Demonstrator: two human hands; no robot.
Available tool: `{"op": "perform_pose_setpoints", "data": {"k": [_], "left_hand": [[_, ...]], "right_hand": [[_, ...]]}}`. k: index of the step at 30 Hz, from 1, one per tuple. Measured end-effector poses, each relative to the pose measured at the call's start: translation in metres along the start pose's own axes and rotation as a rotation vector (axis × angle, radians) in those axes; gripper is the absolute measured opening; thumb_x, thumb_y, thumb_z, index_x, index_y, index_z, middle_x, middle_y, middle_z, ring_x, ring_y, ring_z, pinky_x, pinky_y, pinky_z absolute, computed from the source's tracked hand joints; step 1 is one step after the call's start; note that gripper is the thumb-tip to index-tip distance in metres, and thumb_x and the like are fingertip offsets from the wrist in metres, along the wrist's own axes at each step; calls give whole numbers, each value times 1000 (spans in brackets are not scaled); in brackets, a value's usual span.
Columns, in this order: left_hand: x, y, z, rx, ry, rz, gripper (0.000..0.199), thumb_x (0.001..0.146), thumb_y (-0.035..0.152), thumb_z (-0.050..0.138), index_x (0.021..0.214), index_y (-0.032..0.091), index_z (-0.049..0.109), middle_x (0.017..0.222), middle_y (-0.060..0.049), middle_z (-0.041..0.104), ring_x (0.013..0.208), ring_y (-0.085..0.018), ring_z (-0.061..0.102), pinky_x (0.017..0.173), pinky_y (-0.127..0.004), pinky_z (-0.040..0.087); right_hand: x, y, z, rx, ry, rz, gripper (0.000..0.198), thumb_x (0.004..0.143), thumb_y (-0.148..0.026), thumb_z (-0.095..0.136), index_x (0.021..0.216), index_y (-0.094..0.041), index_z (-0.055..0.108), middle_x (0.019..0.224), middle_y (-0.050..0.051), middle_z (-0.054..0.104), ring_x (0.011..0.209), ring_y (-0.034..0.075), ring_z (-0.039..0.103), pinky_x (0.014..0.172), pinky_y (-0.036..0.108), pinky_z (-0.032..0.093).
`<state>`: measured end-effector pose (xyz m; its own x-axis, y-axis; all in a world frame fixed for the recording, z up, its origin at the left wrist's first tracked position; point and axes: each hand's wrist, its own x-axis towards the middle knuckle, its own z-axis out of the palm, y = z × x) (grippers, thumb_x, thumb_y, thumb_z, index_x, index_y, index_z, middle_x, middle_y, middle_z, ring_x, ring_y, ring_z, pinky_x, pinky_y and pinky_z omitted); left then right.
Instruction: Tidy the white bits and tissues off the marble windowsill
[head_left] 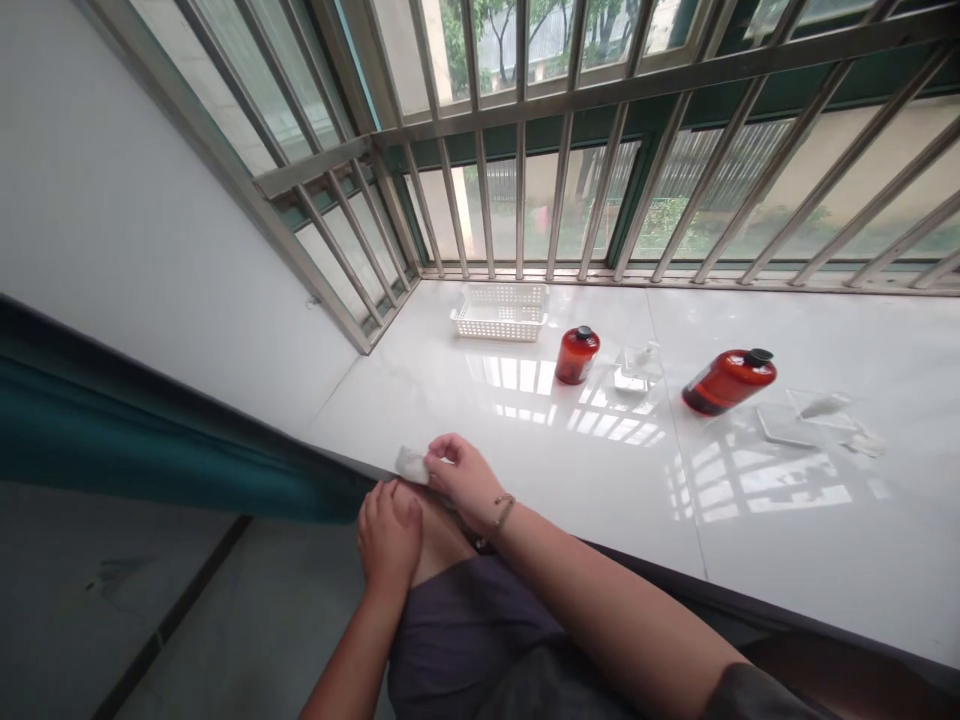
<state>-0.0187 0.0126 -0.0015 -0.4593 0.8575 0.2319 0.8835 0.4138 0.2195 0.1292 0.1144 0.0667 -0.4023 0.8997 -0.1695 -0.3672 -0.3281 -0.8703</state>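
My right hand (463, 478) has its thumb and fingertips pinched together on a small, pale, limp piece (411, 464) at the front edge of the white ledge. Part of this piece looks grey or see-through; whether it is a tissue, pad or packet cannot be made out. Just below, my left hand (389, 535) lies on my bent knee, its fingers draped over the skin, with nothing seen in it. Away from both hands, a reddish-brown bottle with a black cap (577, 356) stands upright, and a larger one (727, 382) appears at the right.
A white perforated basket (501, 326) stands by the window bars (520, 200). Between the bottles lies a small clear-and-white dish (631, 378). Flat square trays (787, 426) with pale small items lie at the right. A teal curtain (172, 440) hangs left of the glossy ledge (585, 480).
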Motion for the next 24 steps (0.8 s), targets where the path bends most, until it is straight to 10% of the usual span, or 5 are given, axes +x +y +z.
{"op": "perform_pose_setpoints", "data": {"k": [10,20,24], "left_hand": [[-8,14,-3,3,35,84,32,100,31,58,129,22,70,151,-13,63,146,-35,50,124,-54,36],[-2,10,-5,70,4,126,37,102,33,51,133,22,68,151,-12,62,146,-35,49,123,-51,38],[1,6,0,82,11,135,38,101,36,50,132,22,68,152,-11,62,146,-35,49,124,-50,38]], "right_hand": [[0,-24,-79,57,162,-71,41,82,-51,77,103,-26,53,95,2,63,84,18,68,91,44,62],[-1,-20,-49,-702,-220,-460,22,86,-17,77,105,-28,73,114,1,75,110,21,70,105,36,53],[-9,-46,-77,-972,-189,-531,22,93,-10,66,103,-28,74,107,3,75,101,20,70,97,34,55]]}}
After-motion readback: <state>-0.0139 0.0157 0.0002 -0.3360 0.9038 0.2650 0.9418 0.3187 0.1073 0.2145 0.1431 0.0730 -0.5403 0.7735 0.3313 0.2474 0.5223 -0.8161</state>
